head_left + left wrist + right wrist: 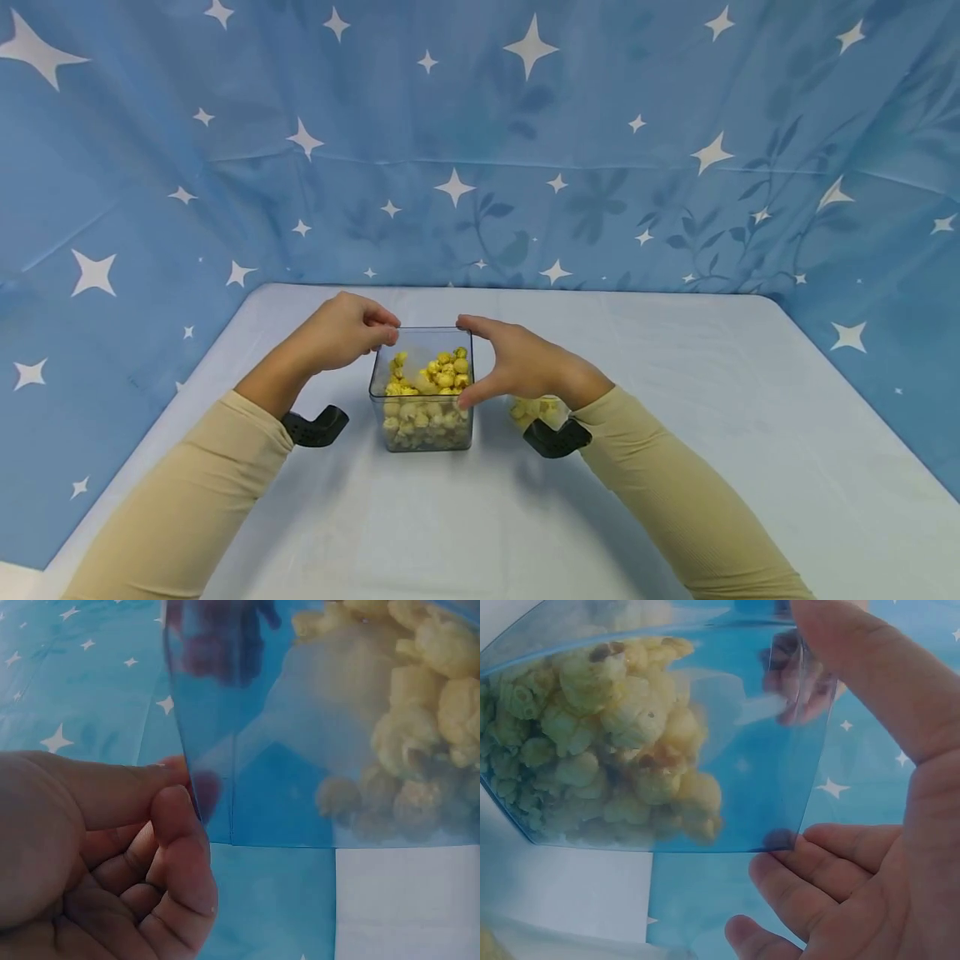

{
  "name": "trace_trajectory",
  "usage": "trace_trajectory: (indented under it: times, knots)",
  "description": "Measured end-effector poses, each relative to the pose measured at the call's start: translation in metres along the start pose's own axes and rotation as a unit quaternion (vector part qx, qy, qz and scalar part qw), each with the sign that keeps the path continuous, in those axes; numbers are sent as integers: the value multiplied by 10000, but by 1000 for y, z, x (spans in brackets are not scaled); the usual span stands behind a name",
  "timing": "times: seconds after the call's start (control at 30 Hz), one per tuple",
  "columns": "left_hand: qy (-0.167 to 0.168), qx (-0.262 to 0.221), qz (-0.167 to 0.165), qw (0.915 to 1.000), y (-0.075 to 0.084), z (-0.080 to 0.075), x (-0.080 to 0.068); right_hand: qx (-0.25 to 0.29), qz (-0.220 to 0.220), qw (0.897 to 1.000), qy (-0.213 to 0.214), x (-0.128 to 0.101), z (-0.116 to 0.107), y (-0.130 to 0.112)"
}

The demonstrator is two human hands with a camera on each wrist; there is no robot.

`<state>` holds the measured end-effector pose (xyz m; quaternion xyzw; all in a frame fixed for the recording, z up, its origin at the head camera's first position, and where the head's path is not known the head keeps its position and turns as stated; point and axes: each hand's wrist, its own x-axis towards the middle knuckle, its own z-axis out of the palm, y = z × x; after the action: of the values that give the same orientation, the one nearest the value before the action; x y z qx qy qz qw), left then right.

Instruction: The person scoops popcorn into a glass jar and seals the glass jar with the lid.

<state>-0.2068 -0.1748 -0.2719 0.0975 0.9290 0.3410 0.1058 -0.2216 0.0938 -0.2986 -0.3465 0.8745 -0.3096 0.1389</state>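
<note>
A clear square plastic box (429,423) holds yellow popcorn (447,372), with a pale, see-through piece among it whose kind I cannot tell. At the box's far left corner, my left hand (347,331) has thumb and fingers curled and pinches the edge; the left wrist view shows the fingertips at the wall (270,802). My right hand (517,358) spans the right side, thumb at the near rim and fingers at the far corner. Through the right wrist view, fingertips (769,870) touch the box's lower edge.
More popcorn (536,410) in something clear lies right of the box, partly hidden by my right wrist. A white-covered table (712,400) spreads around. Behind it hangs a blue star-patterned curtain (480,108). A black wrist device (318,427) is on my left arm.
</note>
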Motion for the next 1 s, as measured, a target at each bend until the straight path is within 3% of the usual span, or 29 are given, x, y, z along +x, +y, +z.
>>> trace_trajectory:
  times: [0.2, 0.5, 0.77, 1.0]
  knots:
    - [-164, -490, -20, 9987, -6, 1, -1, 40, 14, 10000, 24, 0, 0, 0]
    - [-126, -690, 21, 9975, -14, -12, -9, 68, -8, 9999, -78, -2, 0, -1]
    - [-338, -816, 56, 9961, -10, -4, -2, 76, 40, 10000, -17, 0, 0, -1]
    - [-310, -933, 13, 9952, -13, -4, -3, 72, 100, 9999, -21, 0, 1, -1]
